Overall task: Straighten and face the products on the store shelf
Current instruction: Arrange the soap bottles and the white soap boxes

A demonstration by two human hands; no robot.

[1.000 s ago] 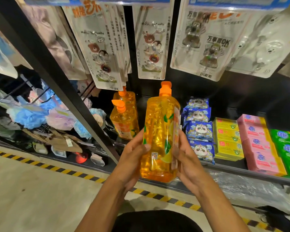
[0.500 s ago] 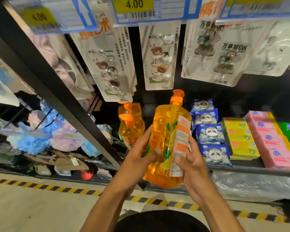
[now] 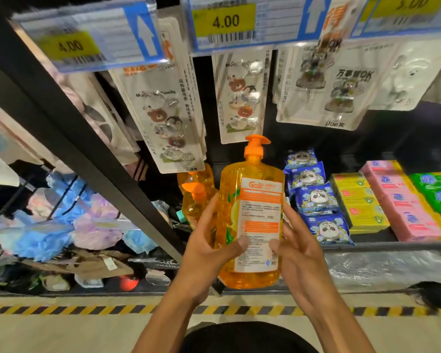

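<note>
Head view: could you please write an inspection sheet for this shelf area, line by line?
surface: shelf, dark, stocked.
job's things: bottle held before the shelf, text label toward camera; spare bottles behind it.
clutter: puffs heaped at left.
grips: left grip and right grip both hold the bottle.
cables: nothing seen.
surroundings: panda packs, soap boxes, hanging cards, price tags, floor tape.

Rear pump bottles [image 3: 196,200] partly hidden.
</note>
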